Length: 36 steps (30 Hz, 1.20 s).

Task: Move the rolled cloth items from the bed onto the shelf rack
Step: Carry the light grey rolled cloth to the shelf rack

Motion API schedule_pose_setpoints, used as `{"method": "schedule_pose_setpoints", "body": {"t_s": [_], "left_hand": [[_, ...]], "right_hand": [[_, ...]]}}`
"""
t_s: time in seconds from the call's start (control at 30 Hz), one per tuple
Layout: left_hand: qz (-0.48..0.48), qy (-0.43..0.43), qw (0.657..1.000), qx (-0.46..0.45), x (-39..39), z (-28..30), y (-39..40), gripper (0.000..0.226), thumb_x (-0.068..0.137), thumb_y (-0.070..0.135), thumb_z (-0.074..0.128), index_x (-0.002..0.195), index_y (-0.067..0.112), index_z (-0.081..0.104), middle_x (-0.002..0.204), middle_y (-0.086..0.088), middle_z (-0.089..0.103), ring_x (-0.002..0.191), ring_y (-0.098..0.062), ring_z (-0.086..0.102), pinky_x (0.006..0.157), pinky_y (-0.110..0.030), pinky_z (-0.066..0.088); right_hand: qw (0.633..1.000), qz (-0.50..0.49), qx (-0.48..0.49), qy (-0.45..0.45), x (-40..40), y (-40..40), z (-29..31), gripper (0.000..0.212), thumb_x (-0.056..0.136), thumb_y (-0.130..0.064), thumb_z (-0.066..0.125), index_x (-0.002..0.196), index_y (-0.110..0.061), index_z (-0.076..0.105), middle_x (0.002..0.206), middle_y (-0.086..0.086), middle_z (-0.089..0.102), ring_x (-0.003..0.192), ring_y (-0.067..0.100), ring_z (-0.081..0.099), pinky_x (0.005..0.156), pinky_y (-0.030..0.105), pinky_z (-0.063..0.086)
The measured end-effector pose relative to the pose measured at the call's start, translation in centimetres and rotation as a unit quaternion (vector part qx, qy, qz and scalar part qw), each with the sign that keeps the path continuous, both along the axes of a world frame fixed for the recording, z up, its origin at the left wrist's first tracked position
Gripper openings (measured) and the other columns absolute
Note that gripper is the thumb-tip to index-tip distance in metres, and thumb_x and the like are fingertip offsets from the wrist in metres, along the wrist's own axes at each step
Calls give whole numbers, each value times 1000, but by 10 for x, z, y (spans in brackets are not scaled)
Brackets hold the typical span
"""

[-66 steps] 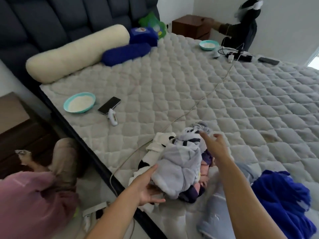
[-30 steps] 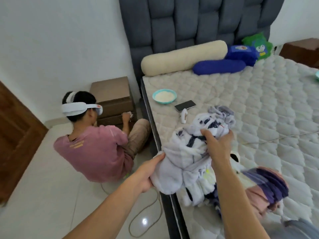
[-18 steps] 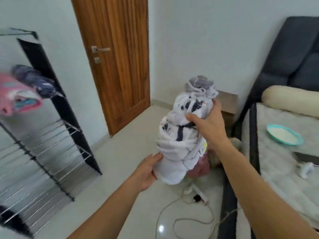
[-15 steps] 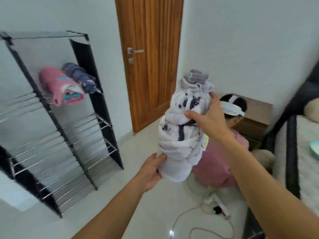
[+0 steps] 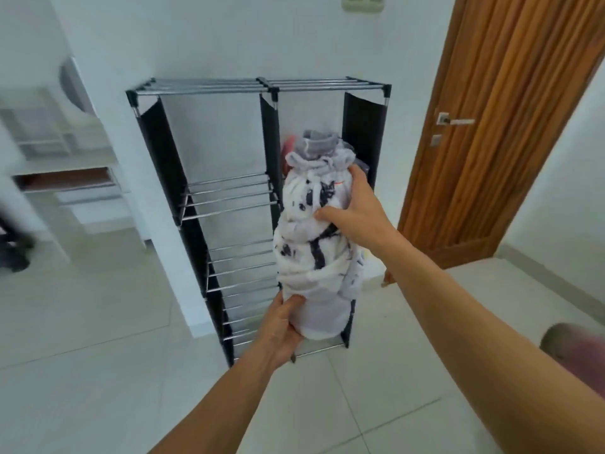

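The rolled cloth bundle [image 5: 316, 244], white with black blotches and a grey roll poking out of its top, is held upright in the air directly in front of the shelf rack [image 5: 262, 90], covering most of the rack's right-hand column. It has not been set on any tier yet. The left hand [image 5: 283, 326] cups the bundle's bottom end from below, fingers curled up against the cloth, most likely to bear the weight and stop the lower roll from slipping out. The right hand [image 5: 353, 208] grasps the upper half from the side, thumb across the front and fingers wrapped behind, which seems meant to steady the tall stack and keep the rolls pressed together. A sliver of pink cloth [image 5: 288, 149] shows on the rack behind the bundle's top, so that upper right compartment appears to be partly taken. The bar tiers [image 5: 229, 194] in the rack's left column look free. A wooden door [image 5: 497, 126] stands just right of the rack. My judgement is that the carry is nearly over, and the bundle needs tipping onto its side to rest across the bars
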<state>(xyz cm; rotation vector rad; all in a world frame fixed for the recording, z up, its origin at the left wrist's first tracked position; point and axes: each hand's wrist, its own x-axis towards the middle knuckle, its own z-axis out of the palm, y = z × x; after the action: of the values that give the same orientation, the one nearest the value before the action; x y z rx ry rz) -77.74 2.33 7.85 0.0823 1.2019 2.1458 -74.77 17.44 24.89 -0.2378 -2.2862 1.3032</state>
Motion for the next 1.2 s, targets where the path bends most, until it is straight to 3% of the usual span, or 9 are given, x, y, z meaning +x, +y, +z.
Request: {"method": "schedule_pose_setpoints", "body": {"t_s": [0.13, 0.23, 0.37, 0.5, 0.67, 0.77, 0.87, 1.0, 1.2], "left_hand": [[90, -1, 996, 3, -54, -2, -5, 45, 86, 14, 62, 131, 16, 58, 120, -7, 69, 112, -27, 63, 102, -49, 46], [142, 7, 990, -12, -95, 1, -6, 59, 77, 20, 72, 133, 17, 56, 130, -7, 65, 122, -29, 58, 102, -50, 47], [211, 33, 977, -19, -141, 10, -13, 76, 64, 29, 83, 134, 19, 55, 130, -6, 65, 122, -28, 59, 101, -44, 49], [250, 70, 966, -19, -185, 27, -19, 91, 52, 41, 90, 134, 21, 56, 131, -5, 65, 122, -26, 59, 102, -42, 48], [217, 67, 973, -44, -249, 46, -20, 55, 80, 19, 73, 132, 22, 56, 127, -4, 67, 117, -26, 62, 94, -44, 53], [173, 62, 981, -67, -285, 56, -8, 60, 84, 15, 70, 140, 21, 47, 132, -8, 60, 112, -27, 61, 86, -42, 57], [94, 54, 984, -143, -316, 64, 3, 60, 86, 21, 68, 141, 21, 44, 129, -12, 59, 94, -29, 64, 75, -35, 58], [24, 89, 970, -226, -357, 76, 5, 34, 90, 34, 62, 121, 21, 58, 109, -11, 70, 82, -24, 65, 73, -32, 55], [14, 81, 961, -263, -400, 81, -7, 31, 90, 46, 58, 100, 17, 62, 85, -9, 67, 73, -25, 65, 66, -31, 56]], "right_hand": [[997, 73, -26, -9, -81, -4, -9, 83, 74, -18, 75, 143, -19, 28, 132, -5, 47, 121, 12, 44, 105, 32, 37], [992, 120, -39, -16, -138, -2, -11, 84, 68, -23, 75, 140, -21, 31, 132, -4, 51, 124, 17, 48, 107, 42, 40], [979, 184, -91, -13, -203, -2, -4, 77, 76, -5, 72, 140, -15, 32, 122, -4, 51, 114, 13, 50, 100, 31, 41], [970, 209, -121, -16, -266, -7, 1, 71, 78, -7, 70, 139, -16, 34, 118, -5, 53, 109, 12, 53, 96, 29, 43], [981, 139, -135, -22, -336, -7, 8, 59, 86, -29, 62, 137, -17, 37, 116, -4, 55, 111, 20, 56, 87, 29, 45], [990, 90, -86, -61, -368, -5, 7, 72, 85, -35, 61, 147, -17, 28, 137, 6, 51, 125, 27, 50, 101, 37, 43], [985, 76, 40, -151, -384, -5, -2, 75, 84, -36, 61, 148, -16, 28, 141, 11, 47, 125, 32, 49, 103, 39, 43], [952, 90, 163, -243, -391, -10, -30, 60, 90, -35, 52, 141, -8, 36, 141, 10, 46, 126, 33, 47, 99, 37, 42], [955, 36, 171, -242, -396, -9, -51, 64, 93, -38, 49, 147, -15, 25, 153, 12, 30, 132, 36, 41, 103, 39, 37]]}}
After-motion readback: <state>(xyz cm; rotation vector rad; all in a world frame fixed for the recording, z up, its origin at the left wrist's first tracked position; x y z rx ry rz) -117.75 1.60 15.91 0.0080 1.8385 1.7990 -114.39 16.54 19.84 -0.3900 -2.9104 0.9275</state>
